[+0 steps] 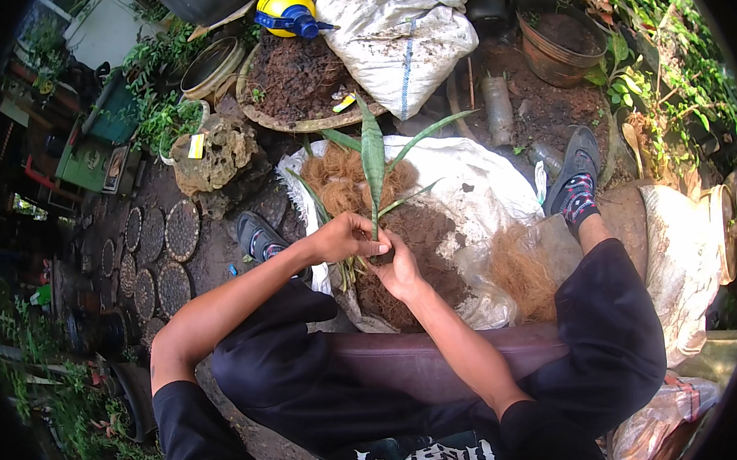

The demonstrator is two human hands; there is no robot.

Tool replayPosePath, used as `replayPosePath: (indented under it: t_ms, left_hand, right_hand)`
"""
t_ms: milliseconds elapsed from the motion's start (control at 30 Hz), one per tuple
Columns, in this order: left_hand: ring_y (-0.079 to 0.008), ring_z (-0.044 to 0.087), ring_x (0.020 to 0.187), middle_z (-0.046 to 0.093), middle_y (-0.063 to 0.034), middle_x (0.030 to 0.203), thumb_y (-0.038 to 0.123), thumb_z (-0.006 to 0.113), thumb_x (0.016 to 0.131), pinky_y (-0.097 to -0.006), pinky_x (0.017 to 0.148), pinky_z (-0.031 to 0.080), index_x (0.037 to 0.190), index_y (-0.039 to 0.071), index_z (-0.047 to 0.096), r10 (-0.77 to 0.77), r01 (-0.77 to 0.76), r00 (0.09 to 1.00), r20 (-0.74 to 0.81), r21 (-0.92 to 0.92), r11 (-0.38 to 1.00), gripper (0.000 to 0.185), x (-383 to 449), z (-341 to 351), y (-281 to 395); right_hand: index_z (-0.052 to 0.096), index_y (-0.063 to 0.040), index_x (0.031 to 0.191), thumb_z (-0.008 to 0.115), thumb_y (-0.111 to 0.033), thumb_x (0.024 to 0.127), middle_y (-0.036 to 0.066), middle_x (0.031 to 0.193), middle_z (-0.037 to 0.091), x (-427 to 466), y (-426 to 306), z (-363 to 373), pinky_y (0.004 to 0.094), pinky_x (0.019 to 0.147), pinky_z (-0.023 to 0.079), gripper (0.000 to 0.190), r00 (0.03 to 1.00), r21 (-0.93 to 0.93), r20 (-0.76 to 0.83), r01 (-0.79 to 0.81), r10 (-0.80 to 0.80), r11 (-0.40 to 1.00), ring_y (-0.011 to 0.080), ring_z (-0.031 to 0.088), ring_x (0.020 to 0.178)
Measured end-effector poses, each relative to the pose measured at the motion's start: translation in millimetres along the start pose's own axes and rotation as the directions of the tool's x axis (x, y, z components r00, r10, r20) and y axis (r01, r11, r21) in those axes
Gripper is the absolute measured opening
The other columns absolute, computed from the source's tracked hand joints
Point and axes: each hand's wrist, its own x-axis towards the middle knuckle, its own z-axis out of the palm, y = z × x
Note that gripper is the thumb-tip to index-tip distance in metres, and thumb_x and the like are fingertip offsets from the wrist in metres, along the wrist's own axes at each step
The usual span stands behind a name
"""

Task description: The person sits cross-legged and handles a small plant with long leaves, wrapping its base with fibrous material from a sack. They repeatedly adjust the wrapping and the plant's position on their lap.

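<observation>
A snake plant with long green leaves stands upright between my hands, its roots hanging below them. My left hand closes its fingers on the base of the leaves. Close against it, my right hand is also at the plant's base, with its fingertips partly hidden. Beneath both hands, dark soil lies on a white woven sack. Brown coconut fibre is heaped behind the plant, and more fibre lies on clear plastic at the right.
At the back are a yellow and blue spray bottle, a soil-filled round planter, a white sack and a brown pot. A porous rock stands left. My feet flank the work sack; a maroon seat edge lies nearer.
</observation>
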Motion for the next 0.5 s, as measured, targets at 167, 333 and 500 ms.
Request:
replayPosePath:
  t_ms: [167,333,500]
  left_hand:
    - [-0.0092,0.059,0.088,0.069,-0.0009,0.091,0.018,0.071,0.088,-0.0291,0.085,0.048,0.099,0.005,0.072,0.015,-0.015,1.0,-0.002,-0.023,1.0,0.018,0.8,-0.5,-8.4]
    - [-0.0087,0.059,0.08,0.068,-0.0006,0.09,0.023,0.07,0.088,-0.0276,0.077,0.049,0.103,0.006,0.072,-0.018,0.018,1.0,0.01,-0.022,1.0,0.023,-2.4,-1.8,-3.8]
    - [-0.0093,0.06,0.075,0.068,-0.0013,0.088,0.027,0.069,0.09,-0.0275,0.073,0.049,0.106,0.006,0.071,-0.053,0.052,0.998,-0.018,-0.024,0.998,0.027,-7.2,-2.3,-5.2]
  right_hand:
    - [0.052,-0.01,0.107,0.043,-0.03,0.099,0.006,0.105,0.056,0.9,1.5,-0.6,0.0395,0.089,0.045,0.024,1.0,-0.016,0.004,0.007,-0.007,1.0,0.016,0.055,0.098]
    - [0.051,-0.01,0.103,0.043,-0.03,0.099,0.006,0.104,0.057,5.2,2.3,-5.7,0.0403,0.089,0.045,0.022,0.999,-0.019,0.048,0.0,0.001,1.0,0.0168,0.055,0.098]
    - [0.052,-0.01,0.104,0.044,-0.031,0.098,0.007,0.102,0.057,7.5,5.4,-4.3,0.0404,0.089,0.045,0.023,1.0,-0.021,0.021,-0.014,0.014,1.0,0.0171,0.055,0.098]
